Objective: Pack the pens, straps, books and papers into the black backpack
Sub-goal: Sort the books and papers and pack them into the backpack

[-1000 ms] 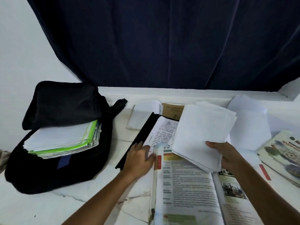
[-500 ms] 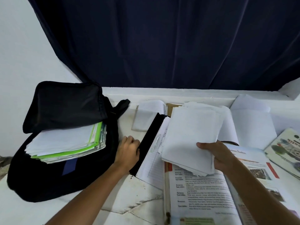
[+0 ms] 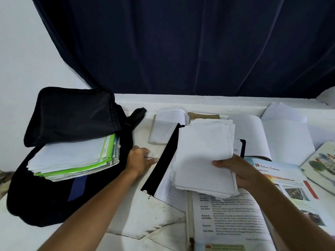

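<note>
The black backpack (image 3: 45, 201) lies open at the left with its flap up. Inside it sits a stack of white papers and a green folder (image 3: 72, 160). My right hand (image 3: 235, 172) grips a thick stack of white papers (image 3: 203, 156) by its near right corner, held above the open books. My left hand (image 3: 138, 160) rests on the white table between the backpack and a black-covered notebook (image 3: 161, 163). Its fingers stretch toward the black cover. A thin pale stick-like thing lies at the fingertips; I cannot tell whether it is held.
An open printed textbook (image 3: 235, 220) lies at the near right. Open lined notebooks (image 3: 168, 127) (image 3: 282, 138) and a brown cover lie at the back. A colourful book (image 3: 322, 163) is at the right edge. A raised white ledge and a dark curtain close off the back.
My right hand has carried the paper stack leftward, toward the backpack. My left hand left the textbook's edge and moved left to the gap beside the backpack.
</note>
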A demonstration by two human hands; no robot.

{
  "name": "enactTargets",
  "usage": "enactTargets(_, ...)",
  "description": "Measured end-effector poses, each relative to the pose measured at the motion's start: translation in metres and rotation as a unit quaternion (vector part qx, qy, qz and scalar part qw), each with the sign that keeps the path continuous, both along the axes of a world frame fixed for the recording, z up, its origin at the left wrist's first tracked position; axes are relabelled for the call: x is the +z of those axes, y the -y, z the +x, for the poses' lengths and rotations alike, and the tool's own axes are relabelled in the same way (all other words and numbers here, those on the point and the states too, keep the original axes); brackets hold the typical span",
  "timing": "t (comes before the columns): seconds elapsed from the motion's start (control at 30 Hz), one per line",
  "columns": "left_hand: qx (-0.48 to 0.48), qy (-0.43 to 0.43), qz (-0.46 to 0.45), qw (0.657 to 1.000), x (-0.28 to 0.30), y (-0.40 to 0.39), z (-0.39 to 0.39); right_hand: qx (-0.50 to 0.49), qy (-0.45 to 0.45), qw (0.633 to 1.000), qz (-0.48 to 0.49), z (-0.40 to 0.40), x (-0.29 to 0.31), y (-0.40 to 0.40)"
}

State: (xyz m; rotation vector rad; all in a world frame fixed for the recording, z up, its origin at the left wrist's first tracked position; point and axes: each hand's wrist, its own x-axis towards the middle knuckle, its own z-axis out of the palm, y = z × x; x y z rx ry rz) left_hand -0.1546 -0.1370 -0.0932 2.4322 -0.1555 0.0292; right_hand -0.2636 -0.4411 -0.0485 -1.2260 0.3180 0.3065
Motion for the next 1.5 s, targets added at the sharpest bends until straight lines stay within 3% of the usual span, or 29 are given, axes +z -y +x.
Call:
enactTargets(0.17,0.009,0.014,-0.047,0.999,-0.018,0.001,-0.009,0.002,0.01,1.0,-0.006,-0.005,-0.005,0.007)
enactTargets(0.7,0.017,0.067,-0.031,0.997,-0.024,0.002,-0.005,0.009,-0.037,0.999,-0.026,-0.011,0.002,-0.016)
enactTargets(0.87,0.046,0.089,-0.089,0.991,-0.01,0.005,-0.008,0.023,-0.053,0.996,-0.068,-0.004,0.008,-0.031)
enactTargets(1.23,0.088,0.044,-0.225,0.969,0.021,-0.018,0.007,0.047,-0.077,0.98,-0.177,0.062,0.016,-0.084)
enactTargets(1.5,0.068,0.021,-0.225,0.972,0.019,-0.022,0.013,-0.027,-0.065,0.975,-0.21,0.104,0.008,-0.13)
